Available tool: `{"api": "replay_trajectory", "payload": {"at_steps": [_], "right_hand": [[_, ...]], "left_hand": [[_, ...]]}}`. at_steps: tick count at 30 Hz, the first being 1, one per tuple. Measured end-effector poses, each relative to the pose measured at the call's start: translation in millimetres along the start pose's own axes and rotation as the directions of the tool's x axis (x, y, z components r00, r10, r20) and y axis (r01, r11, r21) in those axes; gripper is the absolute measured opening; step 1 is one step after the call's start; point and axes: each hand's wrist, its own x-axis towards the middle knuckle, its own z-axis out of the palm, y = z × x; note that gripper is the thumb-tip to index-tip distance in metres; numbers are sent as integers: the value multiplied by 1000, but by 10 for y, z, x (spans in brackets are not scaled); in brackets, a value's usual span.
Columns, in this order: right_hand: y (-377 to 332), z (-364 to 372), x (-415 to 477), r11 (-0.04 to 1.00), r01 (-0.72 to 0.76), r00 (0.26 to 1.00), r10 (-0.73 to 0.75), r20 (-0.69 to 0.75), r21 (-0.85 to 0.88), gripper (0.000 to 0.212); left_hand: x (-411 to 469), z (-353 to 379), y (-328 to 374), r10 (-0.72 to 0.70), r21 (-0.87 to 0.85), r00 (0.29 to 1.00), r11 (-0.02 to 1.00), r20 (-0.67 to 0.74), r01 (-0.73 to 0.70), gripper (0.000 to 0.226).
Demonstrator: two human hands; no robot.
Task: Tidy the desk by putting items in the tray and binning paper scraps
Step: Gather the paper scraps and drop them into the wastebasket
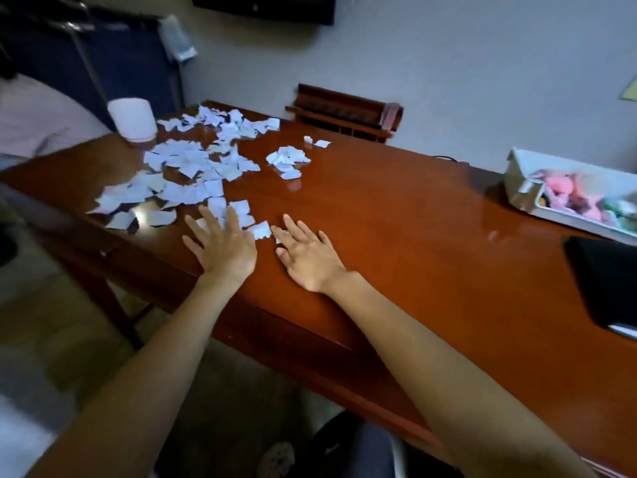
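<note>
Many torn white paper scraps (186,167) lie spread over the left part of a glossy brown desk (396,236). A smaller heap of scraps (287,162) sits apart, further right. My left hand (220,243) rests flat with fingers spread at the near edge of the scraps, touching a few. My right hand (306,257) lies flat beside it, fingertips against one scrap (262,230). Neither hand grips anything. A white tray (517,177) with colourful small items stands at the desk's right end.
A white cylinder (131,119) stands at the desk's far left corner. A brown wooden rack (344,113) sits against the wall. A black object (606,288) lies at the right front. A dark chair (344,446) is below the desk edge.
</note>
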Motion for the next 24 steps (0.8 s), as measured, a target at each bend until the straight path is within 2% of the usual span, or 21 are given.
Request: {"api": "replay_trajectory", "payload": {"at_steps": [4, 11, 15, 20, 22, 24], "right_hand": [[88, -53, 401, 999, -35, 999, 35, 13, 7, 48], [464, -393, 538, 958, -288, 953, 287, 100, -9, 49], [606, -561, 296, 883, -468, 867, 462, 185, -13, 49], [641, -860, -64, 775, -631, 735, 611, 294, -34, 53], [611, -986, -138, 750, -660, 711, 643, 285, -43, 58], [539, -1103, -136, 747, -664, 717, 647, 260, -26, 59]], "left_hand": [[449, 36, -2, 75, 54, 991, 995, 113, -82, 54], [598, 5, 434, 250, -35, 931, 968, 266, -249, 53], [416, -41, 691, 407, -114, 828, 912, 385, -394, 53], [221, -241, 1069, 518, -189, 605, 831, 605, -523, 53], [182, -378, 1146, 519, -192, 586, 827, 622, -529, 56], [153, -510, 1128, 500, -197, 628, 849, 596, -490, 59]]}}
